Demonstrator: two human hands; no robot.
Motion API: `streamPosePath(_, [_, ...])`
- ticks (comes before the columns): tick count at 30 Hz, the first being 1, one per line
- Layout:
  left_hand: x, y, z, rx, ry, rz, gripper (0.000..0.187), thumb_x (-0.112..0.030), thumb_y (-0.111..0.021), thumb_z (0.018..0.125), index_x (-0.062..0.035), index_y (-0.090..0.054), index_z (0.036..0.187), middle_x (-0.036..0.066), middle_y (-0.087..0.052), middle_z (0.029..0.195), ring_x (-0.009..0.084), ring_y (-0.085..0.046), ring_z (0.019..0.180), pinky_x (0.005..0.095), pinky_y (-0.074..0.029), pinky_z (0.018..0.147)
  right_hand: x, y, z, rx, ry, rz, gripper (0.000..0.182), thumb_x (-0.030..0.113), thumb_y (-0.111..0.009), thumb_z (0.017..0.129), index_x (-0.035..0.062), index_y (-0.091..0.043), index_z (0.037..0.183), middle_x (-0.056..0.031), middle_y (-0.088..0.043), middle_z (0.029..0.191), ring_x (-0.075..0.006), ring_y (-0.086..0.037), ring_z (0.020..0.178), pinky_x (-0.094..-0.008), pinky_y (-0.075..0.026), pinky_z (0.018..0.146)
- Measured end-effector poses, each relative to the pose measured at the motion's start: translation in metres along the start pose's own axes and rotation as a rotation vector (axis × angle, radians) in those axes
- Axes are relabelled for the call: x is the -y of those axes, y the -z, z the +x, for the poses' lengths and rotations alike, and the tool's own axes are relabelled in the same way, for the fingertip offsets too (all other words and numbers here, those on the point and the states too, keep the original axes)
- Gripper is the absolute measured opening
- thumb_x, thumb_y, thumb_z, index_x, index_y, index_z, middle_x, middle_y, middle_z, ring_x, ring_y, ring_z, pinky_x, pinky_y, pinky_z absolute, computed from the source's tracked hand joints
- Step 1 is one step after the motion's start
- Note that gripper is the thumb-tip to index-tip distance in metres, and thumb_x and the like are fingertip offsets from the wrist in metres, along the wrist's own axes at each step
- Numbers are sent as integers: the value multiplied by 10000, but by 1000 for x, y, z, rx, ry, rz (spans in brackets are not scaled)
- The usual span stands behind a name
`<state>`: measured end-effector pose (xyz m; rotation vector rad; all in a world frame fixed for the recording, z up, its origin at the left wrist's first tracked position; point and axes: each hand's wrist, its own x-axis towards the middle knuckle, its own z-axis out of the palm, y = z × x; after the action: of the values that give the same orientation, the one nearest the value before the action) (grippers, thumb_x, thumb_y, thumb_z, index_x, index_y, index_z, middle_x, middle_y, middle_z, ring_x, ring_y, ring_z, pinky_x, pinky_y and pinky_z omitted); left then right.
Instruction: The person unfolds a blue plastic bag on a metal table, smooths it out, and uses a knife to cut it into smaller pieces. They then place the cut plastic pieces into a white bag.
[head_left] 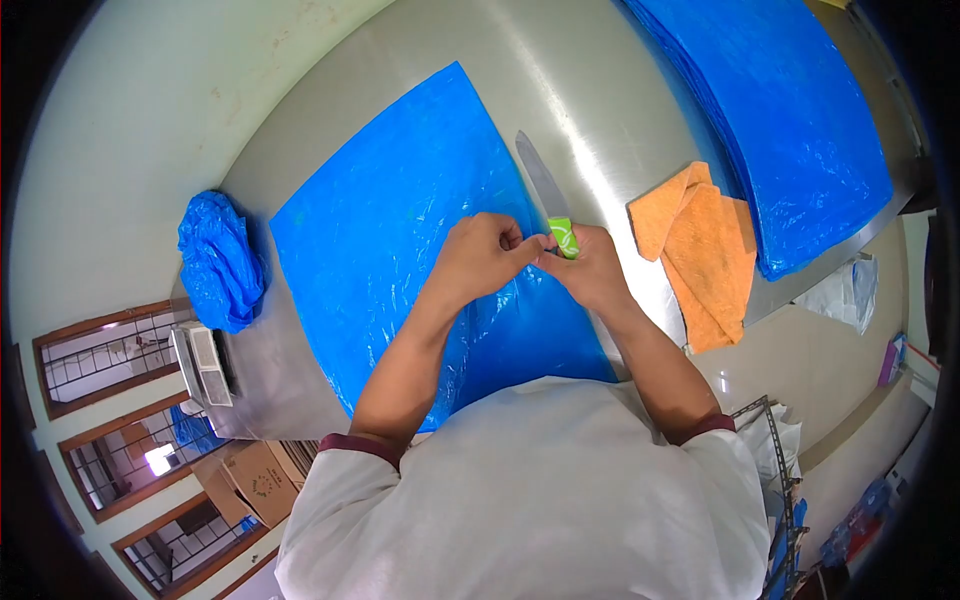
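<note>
A knife [541,175] with a green and white patterned handle points its blade away from me over the steel tabletop. My right hand [592,268] is closed around that handle. Thumb and fingers of my left hand [482,255] are curled into a pinch that meets my right fingertips. Anything between those left fingers is too small or hidden to make out. Beneath both hands lies a flat blue plastic sheet [390,200], shiny and wrinkled near my body.
A folded orange cloth [705,255] lies to the right, beside a thick stack of blue plastic sheets [800,120]. Crumpled blue plastic [218,262] sits at the left table edge, near a scale-like device [205,362]. Cardboard boxes [262,482] stand below left.
</note>
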<state>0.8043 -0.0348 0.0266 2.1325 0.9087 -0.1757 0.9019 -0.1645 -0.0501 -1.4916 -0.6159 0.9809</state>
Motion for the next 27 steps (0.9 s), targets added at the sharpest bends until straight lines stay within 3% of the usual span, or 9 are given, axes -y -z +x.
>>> streamPosePath(7, [14,-4,4,62,-35,-88,198,-155,-617,809,14,-646,710,34,-535,536,93,-471,504,309,-352,461,-1,1,-1,30,-49,30,193,111,-777,771,23,-606,792,15,-542,613,-40,-477,570,-238,-381,494])
streamPosePath(10, [17,-5,2,30,-13,-154,180,-152,-641,762,21,-644,710,117,-588,562,189,-567,515,349,-424,503,11,7,-4,56,-66,-31,220,174,-758,799,19,-601,795,-3,-553,616,-63,-493,573,-256,-396,513])
streamPosePath(13, [18,-6,-2,-11,-7,-166,181,-149,-634,774,21,-631,711,110,-589,567,185,-570,522,348,-428,510,16,20,-13,-3,26,-234,234,224,-674,874,4,-595,877,-99,-604,686,-183,-581,619,-326,-443,581])
streamPosePath(16, [19,-7,-2,-11,-6,-162,183,-153,-632,780,18,-632,714,114,-595,577,190,-575,531,350,-433,517,25,37,-34,-5,10,-374,236,218,-572,934,-10,-577,990,-207,-623,809,-338,-619,762,-406,-458,676])
streamPosePath(19, [17,-7,-2,-14,-39,-163,182,-138,-618,815,10,-615,710,34,-531,551,91,-477,520,307,-369,474,46,51,-53,79,-13,-474,225,175,-534,946,-14,-553,1066,-253,-617,884,-409,-597,855,-450,-452,722])
streamPosePath(27, [13,-9,0,-34,-34,-136,196,-153,-618,815,11,-618,708,57,-536,546,108,-483,512,321,-379,478,50,54,-61,76,-2,-631,251,166,-557,926,-29,-619,1072,-245,-643,875,-409,-608,837,-467,-462,744])
